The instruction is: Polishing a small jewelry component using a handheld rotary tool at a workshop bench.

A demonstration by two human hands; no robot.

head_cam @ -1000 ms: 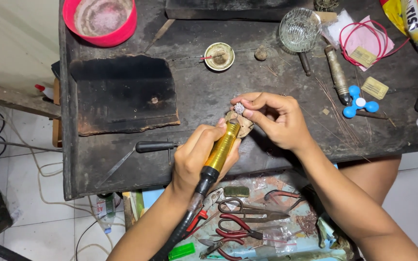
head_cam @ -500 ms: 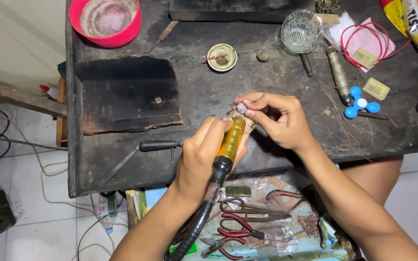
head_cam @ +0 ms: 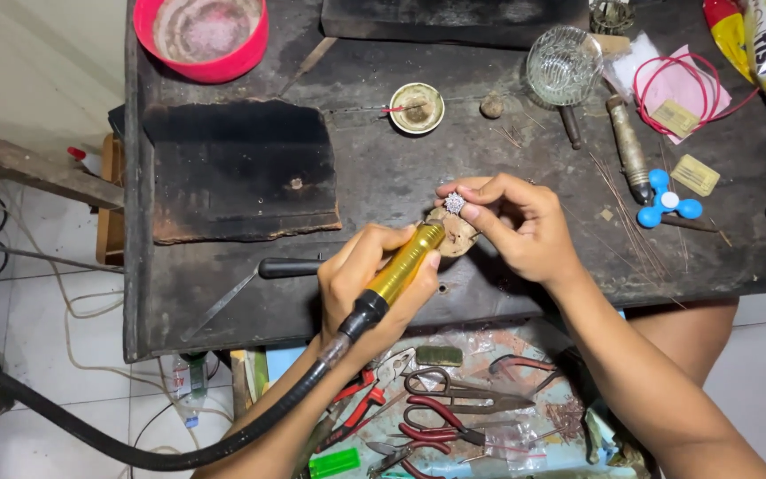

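Note:
My left hand [head_cam: 361, 284] grips a gold rotary handpiece [head_cam: 403, 266] with a black flexible shaft [head_cam: 135, 448] trailing down to the left. Its tip points up and right toward a small silver sparkly piece [head_cam: 454, 203]. My right hand [head_cam: 516, 226] pinches that piece between thumb and fingertips, just above a small round wooden peg [head_cam: 454, 235] on the dark workbench [head_cam: 383, 177]. The two hands sit close together at the bench's front middle.
On the bench: a red bowl [head_cam: 201, 35], a burnt black slab [head_cam: 241, 173], a small round tin [head_cam: 416, 107], a glass cup [head_cam: 564, 64], a file with a black handle [head_cam: 259, 279], a blue spinner [head_cam: 667, 200]. Pliers and scissors [head_cam: 436, 417] lie in a tray below the bench edge.
The handpiece has tilted lower and its tip has slid down-left, slightly away from the silver piece. My right hand keeps hold of the piece at about the same spot.

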